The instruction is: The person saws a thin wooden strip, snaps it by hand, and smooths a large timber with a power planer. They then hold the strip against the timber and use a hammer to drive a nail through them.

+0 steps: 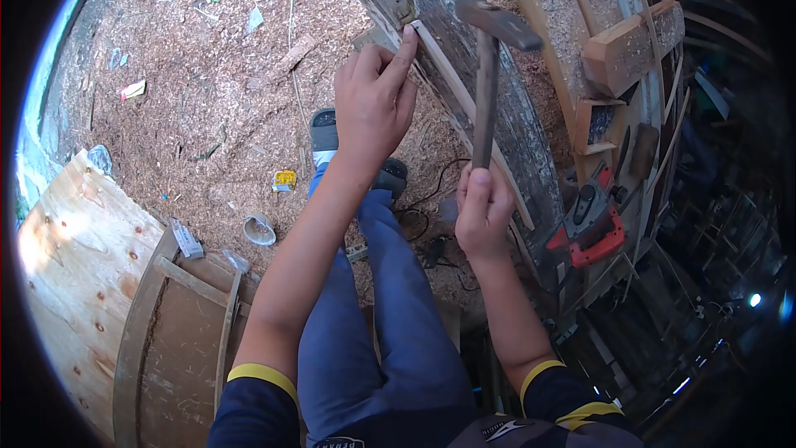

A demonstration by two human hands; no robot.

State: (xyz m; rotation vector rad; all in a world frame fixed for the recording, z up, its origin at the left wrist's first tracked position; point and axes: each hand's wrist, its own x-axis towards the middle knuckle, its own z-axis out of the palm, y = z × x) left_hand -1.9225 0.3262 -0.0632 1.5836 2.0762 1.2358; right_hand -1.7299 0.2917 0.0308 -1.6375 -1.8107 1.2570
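Observation:
My right hand point(483, 211) is wrapped round the wooden handle of a hammer point(487, 91). Its dark metal head is raised over a weathered timber beam point(531, 149). A narrow pale wooden strip point(452, 79) lies lengthwise along the beam, partly behind the hammer and my right hand. My left hand point(377, 99) is at the strip's far end, its index finger stretched out and the tip touching there. The other left fingers are loosely bent, and nothing shows in them.
A red and grey power tool point(590, 232) lies right of the beam. Beyond it are a wooden block point(622, 54) and curved timbers. Wood shavings point(207, 99) cover the ground. Plywood point(75, 257) and a framed wooden panel point(182, 348) are at lower left.

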